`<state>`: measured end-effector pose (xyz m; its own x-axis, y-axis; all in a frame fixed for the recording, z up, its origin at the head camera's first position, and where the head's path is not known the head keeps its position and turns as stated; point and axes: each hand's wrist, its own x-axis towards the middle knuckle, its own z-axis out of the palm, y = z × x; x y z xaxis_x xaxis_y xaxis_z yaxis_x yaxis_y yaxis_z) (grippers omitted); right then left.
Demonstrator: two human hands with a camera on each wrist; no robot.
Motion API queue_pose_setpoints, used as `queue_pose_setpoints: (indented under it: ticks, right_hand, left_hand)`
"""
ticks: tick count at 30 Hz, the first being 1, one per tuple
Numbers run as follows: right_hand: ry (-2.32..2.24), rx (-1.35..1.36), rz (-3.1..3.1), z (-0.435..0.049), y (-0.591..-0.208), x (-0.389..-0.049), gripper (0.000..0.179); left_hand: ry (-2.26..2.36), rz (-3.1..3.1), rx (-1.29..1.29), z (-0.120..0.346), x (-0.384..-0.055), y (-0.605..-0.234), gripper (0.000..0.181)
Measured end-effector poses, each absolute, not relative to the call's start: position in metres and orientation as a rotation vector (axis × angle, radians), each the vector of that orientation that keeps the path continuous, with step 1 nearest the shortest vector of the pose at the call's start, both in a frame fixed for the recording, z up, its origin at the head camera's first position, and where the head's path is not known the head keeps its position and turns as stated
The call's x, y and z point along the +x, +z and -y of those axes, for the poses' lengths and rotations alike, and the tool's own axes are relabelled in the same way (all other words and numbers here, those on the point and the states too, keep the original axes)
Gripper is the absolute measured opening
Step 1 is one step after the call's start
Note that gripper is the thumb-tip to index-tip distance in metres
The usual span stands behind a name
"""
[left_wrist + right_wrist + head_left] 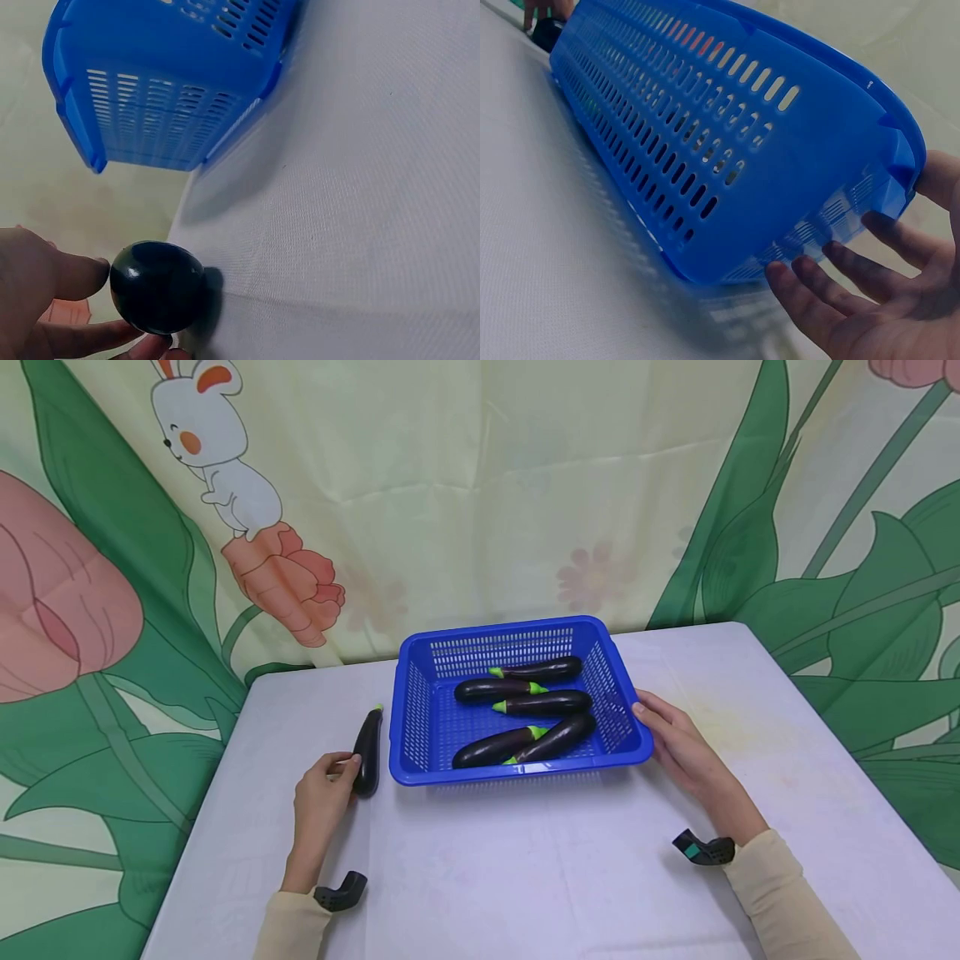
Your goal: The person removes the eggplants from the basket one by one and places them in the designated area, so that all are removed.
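Note:
My left hand (321, 802) grips a dark purple eggplant (369, 758), which lies on the white tabletop left of the basket with its green stem pointing away. In the left wrist view, the rounded end of this eggplant (154, 285) shows between thumb and fingers. A blue plastic basket (397, 710) with slotted sides stands toward the back of the table. Several eggplants (547, 702) with green stems lie inside it. At the basket's right side, my right hand (678, 743) holds the rim, thumb over the top. Its fingers (810, 292) spread along the outer wall below.
A white cloth (495, 877) covers the table. Right behind it hangs a cream backdrop (480, 510) printed with tulips, leaves and a white rabbit. Black wrist devices (705, 847) sit on both forearms near the sleeves.

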<state>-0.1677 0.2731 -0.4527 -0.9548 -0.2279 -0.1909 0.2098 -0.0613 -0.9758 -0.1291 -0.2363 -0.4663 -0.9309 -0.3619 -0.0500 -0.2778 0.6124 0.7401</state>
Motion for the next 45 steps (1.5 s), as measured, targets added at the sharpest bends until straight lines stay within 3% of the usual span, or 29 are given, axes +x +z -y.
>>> queue_pose_setpoints:
  ticks: [21,45]
  right_hand:
    - [-2.092,-0.019,-1.92,-0.272,-0.455,-0.166,0.069]
    - [-2.065,-0.017,-1.945,-0.273,-0.453,-0.168,0.07]
  left_hand:
    - [-0.59,2.657,0.297,0.223,-0.123,-0.457,0.037]
    - [-0.663,2.731,-0.094,0.172,-0.122,-0.402,0.048]
